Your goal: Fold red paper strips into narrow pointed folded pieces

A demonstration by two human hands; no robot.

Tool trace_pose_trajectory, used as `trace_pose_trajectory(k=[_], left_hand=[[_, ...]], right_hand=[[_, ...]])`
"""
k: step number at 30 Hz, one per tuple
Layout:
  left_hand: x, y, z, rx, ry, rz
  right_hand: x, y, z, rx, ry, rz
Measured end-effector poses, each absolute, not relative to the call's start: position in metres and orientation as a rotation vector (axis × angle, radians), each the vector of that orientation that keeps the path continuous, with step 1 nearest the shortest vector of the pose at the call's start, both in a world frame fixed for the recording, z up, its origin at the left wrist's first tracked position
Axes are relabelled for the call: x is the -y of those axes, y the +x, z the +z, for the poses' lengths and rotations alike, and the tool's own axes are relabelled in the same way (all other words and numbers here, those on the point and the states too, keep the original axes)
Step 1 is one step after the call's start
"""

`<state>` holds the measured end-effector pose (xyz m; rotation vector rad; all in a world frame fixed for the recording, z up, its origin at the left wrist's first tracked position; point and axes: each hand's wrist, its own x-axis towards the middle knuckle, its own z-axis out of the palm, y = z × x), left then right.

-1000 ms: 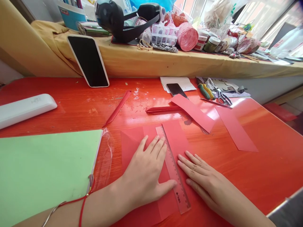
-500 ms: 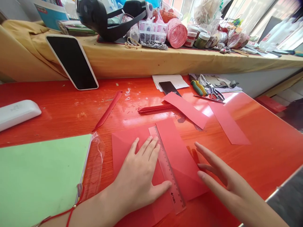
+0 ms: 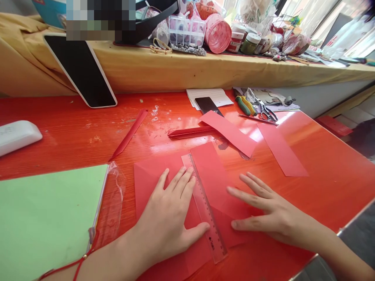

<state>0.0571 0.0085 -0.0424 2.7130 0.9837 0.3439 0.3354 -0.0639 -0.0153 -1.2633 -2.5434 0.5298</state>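
My left hand (image 3: 170, 210) lies flat, fingers spread, on a clear plastic ruler (image 3: 209, 224) and the red paper (image 3: 152, 183) under it. The ruler runs lengthwise over the sheet, tilted a little. On its right side the red paper shows a slanting crease and a strip-like part (image 3: 211, 175). My right hand (image 3: 272, 214) hovers over the right edge of that paper with its fingers apart and nothing in it. Whether its fingertips touch the paper I cannot tell.
Green paper (image 3: 47, 214) in a clear sleeve lies at left. Beyond are red strips (image 3: 231, 132), folded red pieces (image 3: 129, 134), a phone (image 3: 206, 105), scissors (image 3: 265, 111) and green-yellow pliers (image 3: 246, 105). Another phone (image 3: 82, 70) leans against the cloth-covered ledge (image 3: 164, 74).
My right hand has turned and spread its fingers, its fingertips shifting left over the paper. My left hand stays on the ruler. The whole view has shifted slightly.
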Motion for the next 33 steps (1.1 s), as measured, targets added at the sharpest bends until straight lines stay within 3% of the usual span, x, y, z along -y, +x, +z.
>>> trace_pose_trajectory(k=[3,6,15,33], left_hand=[[-0.008,0.057,-0.042,-0.977,2.739,0.360],[-0.008,0.057,-0.042,-0.979,2.776,0.373],[-0.008,0.059,-0.040,-0.961,2.888,0.331],[-0.005,0.062,-0.036,-1.030,2.613,0.113]], right_hand=[[0.046,0.340,-0.010,2.835,-0.887,0.424],[0.029,0.342,-0.008,2.948,-0.677,0.541],[0.000,0.342,-0.011,2.810,-0.655,1.094],[-0.021,0.309,-0.005,2.696,-0.467,1.031]])
